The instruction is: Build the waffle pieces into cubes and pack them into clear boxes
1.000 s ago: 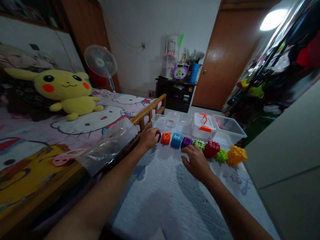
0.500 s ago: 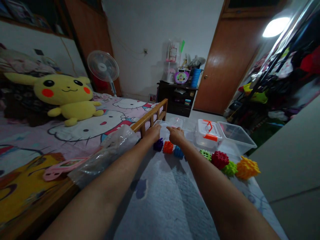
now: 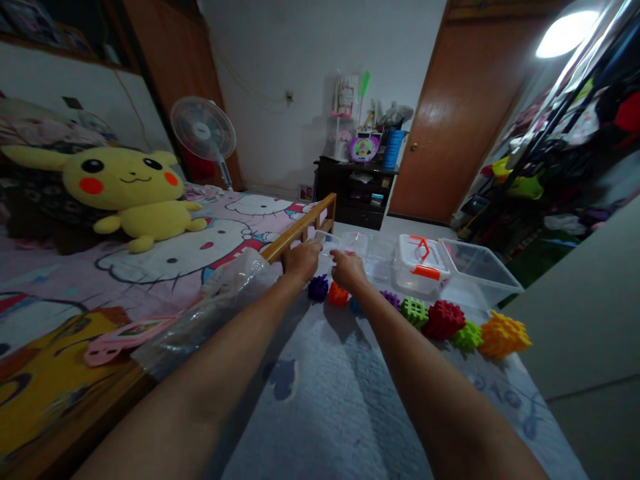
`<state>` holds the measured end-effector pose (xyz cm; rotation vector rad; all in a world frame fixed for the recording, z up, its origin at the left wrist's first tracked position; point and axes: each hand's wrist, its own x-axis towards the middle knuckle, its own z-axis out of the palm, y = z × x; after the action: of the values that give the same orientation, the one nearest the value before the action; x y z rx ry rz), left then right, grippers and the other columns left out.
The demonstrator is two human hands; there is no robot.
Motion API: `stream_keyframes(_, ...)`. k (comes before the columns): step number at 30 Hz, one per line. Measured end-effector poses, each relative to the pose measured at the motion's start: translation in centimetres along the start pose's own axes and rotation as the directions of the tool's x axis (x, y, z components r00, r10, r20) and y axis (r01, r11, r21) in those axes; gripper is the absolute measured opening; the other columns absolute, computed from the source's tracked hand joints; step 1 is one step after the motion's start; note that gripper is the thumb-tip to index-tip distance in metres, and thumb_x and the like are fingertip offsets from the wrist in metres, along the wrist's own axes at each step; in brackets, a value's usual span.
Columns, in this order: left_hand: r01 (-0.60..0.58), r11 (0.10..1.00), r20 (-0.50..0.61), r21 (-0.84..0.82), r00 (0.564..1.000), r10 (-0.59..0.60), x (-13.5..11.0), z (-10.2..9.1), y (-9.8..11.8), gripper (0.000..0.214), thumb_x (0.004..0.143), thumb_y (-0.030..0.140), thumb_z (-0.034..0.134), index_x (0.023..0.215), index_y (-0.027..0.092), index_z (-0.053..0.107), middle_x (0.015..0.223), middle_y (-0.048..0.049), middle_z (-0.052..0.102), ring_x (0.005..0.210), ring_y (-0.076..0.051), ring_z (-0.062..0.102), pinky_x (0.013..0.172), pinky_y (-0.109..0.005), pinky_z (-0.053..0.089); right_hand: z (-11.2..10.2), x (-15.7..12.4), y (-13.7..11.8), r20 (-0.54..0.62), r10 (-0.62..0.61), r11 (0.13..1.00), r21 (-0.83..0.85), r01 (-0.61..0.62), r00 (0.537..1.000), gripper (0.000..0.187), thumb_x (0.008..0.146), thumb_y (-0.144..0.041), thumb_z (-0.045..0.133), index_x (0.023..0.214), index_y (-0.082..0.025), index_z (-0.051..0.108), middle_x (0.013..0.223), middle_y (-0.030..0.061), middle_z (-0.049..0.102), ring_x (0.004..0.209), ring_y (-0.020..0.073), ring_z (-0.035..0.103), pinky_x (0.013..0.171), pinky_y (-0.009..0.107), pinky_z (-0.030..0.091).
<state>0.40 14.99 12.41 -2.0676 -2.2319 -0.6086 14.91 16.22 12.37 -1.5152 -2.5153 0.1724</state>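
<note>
Both arms reach forward over the blue bedspread. My left hand (image 3: 304, 261) has its fingers closed on the left edge of a small clear plastic container (image 3: 327, 240). On its right side, my right hand (image 3: 349, 269) is closed at the near edge, thumb and finger pinched. Just below the hands lie clusters of interlocking plastic pieces: dark purple (image 3: 318, 288), orange (image 3: 338, 295) and a blue one (image 3: 355, 305) partly hidden by my right forearm. Further right sit purple (image 3: 390, 299), green (image 3: 414, 311), red (image 3: 444, 320), lime (image 3: 467, 337) and yellow-orange (image 3: 505, 335) clusters.
Behind the clusters stand other clear containers (image 3: 380, 257), a lidded box (image 3: 419, 263) with orange handle and latch, and a larger open clear bin (image 3: 483, 270). A wooden rail (image 3: 300, 230) and a plastic bag (image 3: 215, 300) lie left. A yellow plush toy (image 3: 135, 193) sits beyond.
The small clear container's rim shows higher between my hands. My right hand has drawn slightly back and its pointing finger has curled in. The view has shifted a little, uncovering the purple cluster.
</note>
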Motion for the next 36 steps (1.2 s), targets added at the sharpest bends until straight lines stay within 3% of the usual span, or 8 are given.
stream_keyframes(5,-0.21,0.967,-0.163,0.144,0.959,0.233,-3.0,-4.8,1.6,0.029,0.098,0.02,0.043,0.11,0.019,0.069,0.111,-0.0102,0.068,0.106,-0.025,0.061,0.094,-0.035,0.045,-3.8,-3.2,-0.3,-0.212,-0.088,0.991,0.08,0.107,0.973,0.047,0.087,-0.016,0.051,0.134,-0.018,0.055,0.118,0.0087,0.071,0.111,0.0277,0.056,0.097,0.04,0.038)
stream_keyframes(11,-0.349,0.92,-0.239,0.179,0.891,0.385,-10.9,-8.8,4.7,0.021,0.096,0.016,0.051,0.108,0.021,0.068,0.101,-0.0061,0.068,0.094,-0.023,0.061,0.083,-0.034,0.048,-7.4,-12.7,-0.3,-0.364,-0.189,0.958,0.137,0.253,0.912,0.039,0.088,-0.014,0.053,0.126,-0.018,0.06,0.11,0.0091,0.073,0.102,0.0274,0.057,0.091,0.043,0.042)
stream_keyframes(15,-0.441,0.89,-0.244,0.119,0.856,0.457,-17.0,-7.1,6.7,0.017,0.094,0.014,0.055,0.103,0.021,0.067,0.098,-0.0045,0.068,0.087,-0.021,0.061,0.074,-0.032,0.049,-6.3,-19.7,1.0,-0.329,-0.225,0.955,0.112,0.275,0.917,0.032,0.09,-0.016,0.055,0.121,-0.019,0.061,0.105,0.0095,0.071,0.096,0.0268,0.058,0.087,0.042,0.044)
stream_keyframes(19,-0.502,0.864,-0.167,0.019,0.851,0.498,-21.6,-3.3,8.0,0.016,0.091,0.011,0.059,0.101,0.022,0.066,0.095,-0.0027,0.069,0.082,-0.02,0.062,0.071,-0.031,0.05,-2.5,-24.7,3.3,-0.231,-0.177,0.964,0.153,0.216,0.957,0.03,0.088,-0.015,0.06,0.118,-0.02,0.061,0.099,0.0078,0.07,0.09,0.0252,0.061,0.084,0.041,0.046)
stream_keyframes(26,-0.553,0.818,-0.142,-0.154,0.832,0.536,-24.4,-0.6,8.5,0.019,0.092,0.011,0.055,0.106,0.021,0.063,0.102,-0.005,0.067,0.088,-0.02,0.063,0.077,-0.033,0.054,1.9,-28.1,5.6,-0.283,-0.163,0.933,0.267,0.241,0.945,0.022,0.09,-0.009,0.052,0.107,-0.021,0.06,0.097,0.0062,0.067,0.091,0.0221,0.062,0.086,0.038,0.049)
stream_keyframes(31,-0.332,0.804,-0.195,-0.493,0.943,0.27,-24.7,-1.0,7.8,0.04,0.091,0.021,0.058,0.129,0.024,0.051,0.127,-0.0097,0.055,0.102,-0.02,0.062,0.082,-0.033,0.056,1.9,-27.9,5.9,-0.365,-0.158,0.908,0.311,0.28,0.917,0.017,0.091,-0.011,0.05,0.104,-0.02,0.058,0.09,0.0049,0.064,0.085,0.0205,0.06,0.086,0.038,0.05)
stream_keyframes(34,-0.082,0.756,-0.056,-0.649,0.997,0.06,-24.7,-0.5,7.6,0.051,0.088,0.03,0.062,0.135,0.024,0.045,0.133,-0.0114,0.051,0.101,-0.021,0.062,0.082,-0.036,0.056,2.2,-27.9,6.1,-0.415,-0.152,0.901,0.315,0.298,0.897,0.017,0.092,-0.012,0.049,0.104,-0.021,0.058,0.089,0.0045,0.062,0.085,0.0199,0.06,0.088,0.039,0.05)
stream_keyframes(36,0.03,0.686,0.069,-0.727,0.997,0.029,-24.7,0.1,7.6,0.057,0.086,0.037,0.064,0.137,0.023,0.043,0.138,-0.0131,0.05,0.11,-0.024,0.06,0.088,-0.04,0.055,2.7,-28.1,6.3,-0.434,-0.156,0.888,0.332,0.319,0.887,0.022,0.092,-0.013,0.049,0.109,-0.022,0.057,0.09,0.0041,0.062,0.087,0.0198,0.06,0.088,0.039,0.05)
